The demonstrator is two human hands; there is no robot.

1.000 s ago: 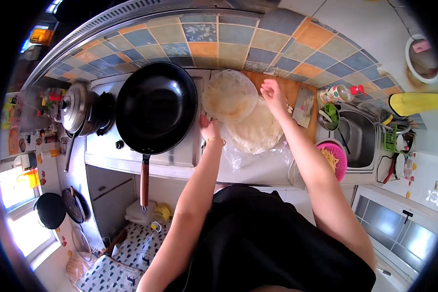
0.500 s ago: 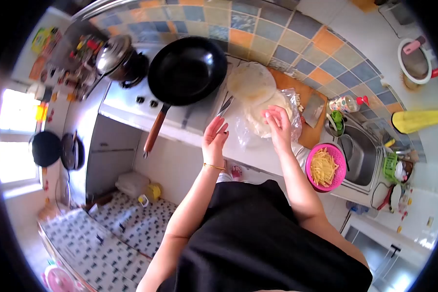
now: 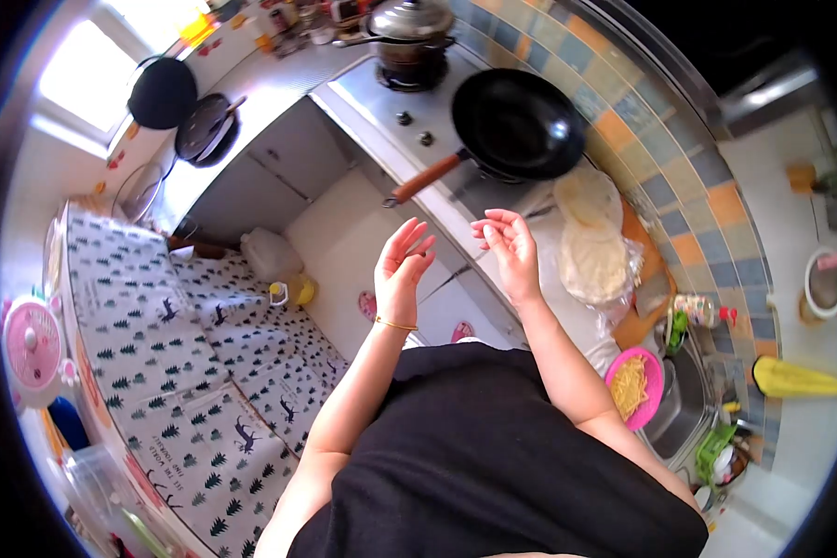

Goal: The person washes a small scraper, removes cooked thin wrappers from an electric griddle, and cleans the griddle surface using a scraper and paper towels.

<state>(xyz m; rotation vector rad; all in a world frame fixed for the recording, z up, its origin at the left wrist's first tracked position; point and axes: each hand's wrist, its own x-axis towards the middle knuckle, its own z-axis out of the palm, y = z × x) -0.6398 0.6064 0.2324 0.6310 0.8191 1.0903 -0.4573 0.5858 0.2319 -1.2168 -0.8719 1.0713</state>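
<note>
My left hand (image 3: 402,270) hovers above the floor in front of the counter, fingers apart and slightly curled, a thin gold bangle at the wrist. Nothing is in it. Close by, my right hand (image 3: 511,256) is raised near the counter edge with loosely bent fingers, also holding nothing. Nearest to it is the wooden handle (image 3: 426,179) of a black wok (image 3: 521,121) on the stove. To its right, a pale, flat dough round (image 3: 593,265) lies on clear plastic, partly overlapped by another pale round (image 3: 586,197).
A lidded pot (image 3: 407,42) stands on the far burner. Yellow strips fill a pink basket (image 3: 654,395) beside the sink (image 3: 688,409). A cleaver (image 3: 654,290) lies on the wooden board (image 3: 634,325). At left is a table with a patterned cloth (image 3: 195,372).
My view has turned left, showing more of the table and floor. Both hands have moved away from the dough rounds toward the left and remain without anything in them.
</note>
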